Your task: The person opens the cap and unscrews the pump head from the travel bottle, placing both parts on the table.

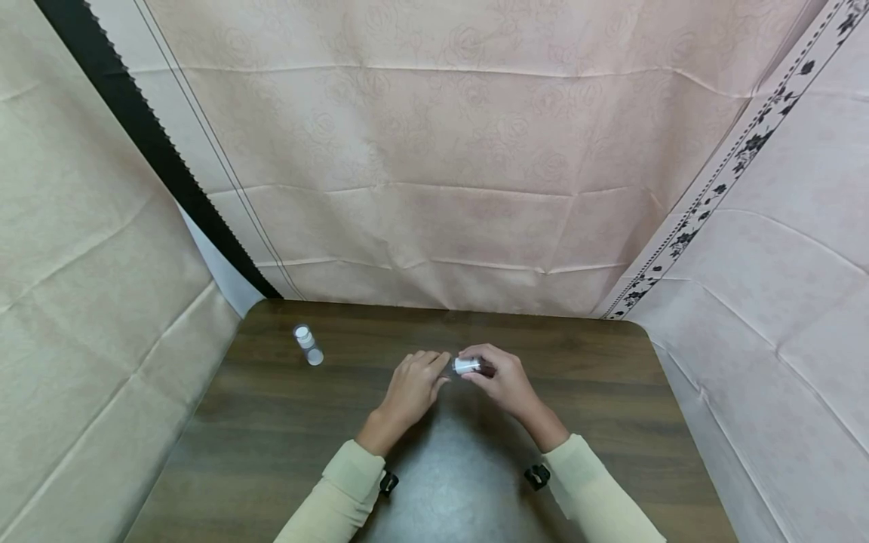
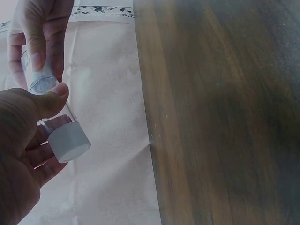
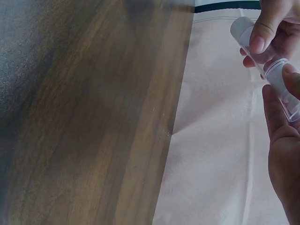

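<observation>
My left hand [image 1: 410, 388] and right hand [image 1: 504, 383] meet above the table, each gripping one end of a small clear plastic bottle. In the left wrist view, the left thumb and fingers hold a clear section with a wide white end [image 2: 69, 142]. The right fingers pinch the other clear section [image 3: 280, 79], which has a white inner part and a rim facing the left hand. Whether the two sections are joined cannot be told, since fingers cover much of them. A second small clear bottle with white parts [image 1: 308, 345] lies at the table's back left.
The brown wooden table [image 1: 271, 445] has rounded back corners. Pale cloth hangs behind it [image 1: 441, 226] and on both sides, with a black strip [image 1: 163, 151] at left and a floral border [image 1: 740, 162] at right.
</observation>
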The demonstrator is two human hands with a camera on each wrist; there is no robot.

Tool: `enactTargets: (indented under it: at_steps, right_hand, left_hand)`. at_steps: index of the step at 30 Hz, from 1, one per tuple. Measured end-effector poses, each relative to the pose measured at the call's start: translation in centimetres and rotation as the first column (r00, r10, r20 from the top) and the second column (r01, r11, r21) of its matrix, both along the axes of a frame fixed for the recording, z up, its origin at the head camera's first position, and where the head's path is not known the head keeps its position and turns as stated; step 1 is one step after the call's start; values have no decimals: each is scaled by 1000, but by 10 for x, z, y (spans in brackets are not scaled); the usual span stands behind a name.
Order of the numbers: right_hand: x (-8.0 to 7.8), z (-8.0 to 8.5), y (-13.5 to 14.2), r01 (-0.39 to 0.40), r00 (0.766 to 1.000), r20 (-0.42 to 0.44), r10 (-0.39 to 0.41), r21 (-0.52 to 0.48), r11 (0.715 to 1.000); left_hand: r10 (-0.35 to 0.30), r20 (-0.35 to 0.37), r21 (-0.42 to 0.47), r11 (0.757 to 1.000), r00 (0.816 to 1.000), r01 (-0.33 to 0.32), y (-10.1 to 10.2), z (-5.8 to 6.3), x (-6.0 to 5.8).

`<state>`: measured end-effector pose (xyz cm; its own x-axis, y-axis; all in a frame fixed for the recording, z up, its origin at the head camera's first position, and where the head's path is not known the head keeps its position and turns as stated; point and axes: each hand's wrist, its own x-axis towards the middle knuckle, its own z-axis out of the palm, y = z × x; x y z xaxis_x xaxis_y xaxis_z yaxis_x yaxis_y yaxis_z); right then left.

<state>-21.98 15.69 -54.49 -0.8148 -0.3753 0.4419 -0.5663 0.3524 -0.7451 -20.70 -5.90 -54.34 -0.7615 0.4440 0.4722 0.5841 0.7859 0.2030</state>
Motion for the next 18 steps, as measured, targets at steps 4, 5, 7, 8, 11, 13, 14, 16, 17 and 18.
enactTargets:
  at_steps: [4,5,7,8,11,13,14,16,17,18]
  right_hand:
    - [0,-1,1,-4,1000,-9,4,9,1000]
    - [1,-2,2,-6,1000,-13,6,13,1000]
    - [2,-2,3,-11,1000,-23,11,17,1000]
    - [2,-2,4,-14,1000,-24,14,17,1000]
    - [3,-4,6,-28,999,-33,28,11,1000]
    - [3,-5,8,-36,999,-28,35,-2,999]
    - [3,-5,10,-39,999,-28,38,-8,999]
    - [3,-5,12,-46,998,-33,45,-24,999]
    - [3,-4,13,-50,998,-38,48,-32,998]
    - [3,-3,14,-50,998,-42,48,-35,998]
  left_hand:
    - [-13,4,0,1000,1000,13,0,-1,0]
    - [-17,3,0,1000,1000,17,-1,-1,0]
    - [-29,3,0,1000,1000,29,-1,-2,0]
    - [-36,5,4,999,999,36,-1,-2,0]
    - [-56,12,10,998,998,56,-1,-3,-2]
    - [-67,25,13,998,997,67,-2,-5,-2]
    - [-67,24,16,998,997,67,-4,-6,-3]
    - [-58,15,16,998,998,58,-7,-7,-3]
    - [-54,11,18,998,998,54,-8,-8,-3]
    - [-52,5,22,998,999,52,-9,-9,-3]
